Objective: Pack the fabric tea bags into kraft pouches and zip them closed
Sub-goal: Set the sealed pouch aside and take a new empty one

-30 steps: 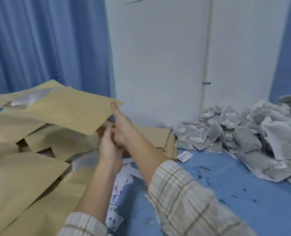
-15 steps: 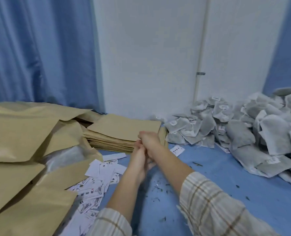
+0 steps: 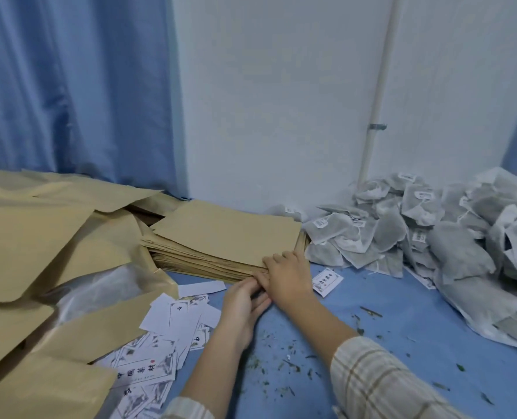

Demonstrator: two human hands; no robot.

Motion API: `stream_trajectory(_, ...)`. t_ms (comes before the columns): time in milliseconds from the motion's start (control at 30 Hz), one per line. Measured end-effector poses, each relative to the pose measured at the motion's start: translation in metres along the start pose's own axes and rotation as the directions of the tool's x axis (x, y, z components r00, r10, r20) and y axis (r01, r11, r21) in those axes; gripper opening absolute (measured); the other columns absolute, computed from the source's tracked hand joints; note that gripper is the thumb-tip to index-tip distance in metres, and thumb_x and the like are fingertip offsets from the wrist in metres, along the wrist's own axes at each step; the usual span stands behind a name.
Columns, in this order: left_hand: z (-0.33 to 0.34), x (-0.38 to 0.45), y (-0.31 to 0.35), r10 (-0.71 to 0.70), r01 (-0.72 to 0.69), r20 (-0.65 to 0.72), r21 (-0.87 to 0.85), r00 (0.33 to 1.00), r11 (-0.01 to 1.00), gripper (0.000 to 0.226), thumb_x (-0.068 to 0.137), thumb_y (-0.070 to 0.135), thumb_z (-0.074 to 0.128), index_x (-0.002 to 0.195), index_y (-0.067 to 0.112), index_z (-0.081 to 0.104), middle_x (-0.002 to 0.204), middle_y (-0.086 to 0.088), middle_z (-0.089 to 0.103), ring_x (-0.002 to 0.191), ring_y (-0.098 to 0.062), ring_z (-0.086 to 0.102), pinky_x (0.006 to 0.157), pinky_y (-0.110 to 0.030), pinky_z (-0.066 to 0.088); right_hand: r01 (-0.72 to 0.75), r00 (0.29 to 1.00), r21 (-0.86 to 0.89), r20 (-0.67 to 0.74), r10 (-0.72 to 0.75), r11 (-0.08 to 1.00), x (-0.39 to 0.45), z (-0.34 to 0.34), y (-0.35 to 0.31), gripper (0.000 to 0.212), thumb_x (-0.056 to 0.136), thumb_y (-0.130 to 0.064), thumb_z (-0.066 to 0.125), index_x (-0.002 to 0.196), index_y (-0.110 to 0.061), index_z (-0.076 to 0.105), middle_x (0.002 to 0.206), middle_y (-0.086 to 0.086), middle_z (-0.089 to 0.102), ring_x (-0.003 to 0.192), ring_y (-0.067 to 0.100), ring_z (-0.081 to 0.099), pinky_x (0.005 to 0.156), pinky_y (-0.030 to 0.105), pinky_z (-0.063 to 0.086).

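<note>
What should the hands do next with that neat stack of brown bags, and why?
Probably peel one pouch off the flat stack. Both hands, the right hand and the left hand, are at its near corner, fingers on the edge, holding nothing yet. The tea bags wait in a heap to the right, so an empty pouch comes first.
</note>
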State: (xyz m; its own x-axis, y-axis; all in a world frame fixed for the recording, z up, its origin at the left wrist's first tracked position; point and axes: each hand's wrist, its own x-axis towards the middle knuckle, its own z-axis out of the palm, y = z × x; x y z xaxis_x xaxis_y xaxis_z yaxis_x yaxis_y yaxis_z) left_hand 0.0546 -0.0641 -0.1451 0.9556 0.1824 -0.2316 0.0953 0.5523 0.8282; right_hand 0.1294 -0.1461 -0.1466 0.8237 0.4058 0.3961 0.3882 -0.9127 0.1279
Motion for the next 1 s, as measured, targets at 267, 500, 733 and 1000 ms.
stream_trajectory(267, 0.010, -0.023, 0.002, -0.067, 0.074, 0.038, -0.225, 0.997, 0.972, 0.025, 0.087, 0.027, 0.063, 0.103, 0.008, 0.058, 0.105, -0.016, 0.065, 0.092, -0.032, 0.067, 0.079, -0.038, 0.055, 0.264, 0.710, -0.154, -0.637, -0.299, 0.952, -0.057, -0.028, 0.022, 0.025, 0.062, -0.005, 0.078, 0.051, -0.014, 0.057, 0.044, 0.000, 0.046, 0.049, 0.019, 0.051, 0.063, 0.028, 0.048)
stream_trajectory(500, 0.026, -0.058, 0.015, 0.167, -0.184, -0.111, -0.168, 0.980, 0.968, 0.048, 0.089, -0.016, 0.036, 0.131, 0.006, 0.044, 0.119, -0.017, 0.056, 0.100, -0.029, 0.055, 0.067, -0.038, 0.052, 0.335, 0.561, -0.185, -0.748, -0.353, 0.924, -0.118, -0.065, 0.036, 0.022, 0.075, -0.016, 0.071, 0.054, -0.017, 0.063, 0.051, -0.004, 0.054, 0.051, 0.016, 0.054, 0.070, 0.027, 0.051)
stream_trajectory(733, 0.039, -0.089, 0.022, 0.609, -0.454, 0.025, 0.692, 0.793, 0.561, 0.055, 0.090, -0.005, 0.037, 0.140, 0.015, 0.039, 0.124, -0.014, 0.058, 0.103, -0.028, 0.054, 0.081, -0.029, 0.040, 0.158, 0.945, 0.242, -0.317, -0.076, 0.957, -0.151, -0.110, 0.038, 0.022, 0.092, -0.035, 0.054, 0.094, -0.021, 0.070, 0.084, -0.003, 0.069, 0.084, 0.018, 0.061, 0.081, 0.030, 0.045)
stream_trajectory(1000, 0.017, -0.125, 0.014, 0.545, -0.497, 0.581, 0.810, 0.605, -0.312, 0.098, 0.072, -0.023, 0.034, 0.144, 0.042, 0.019, 0.153, -0.005, 0.029, 0.129, -0.030, 0.038, 0.098, -0.031, 0.032, -0.181, 0.860, 0.680, 0.460, 0.221, -0.711, -0.161, -0.169, 0.072, 0.053, 0.093, -0.058, 0.032, 0.105, -0.015, 0.061, 0.096, 0.012, 0.067, 0.085, 0.029, 0.064, 0.069, 0.040, 0.055)
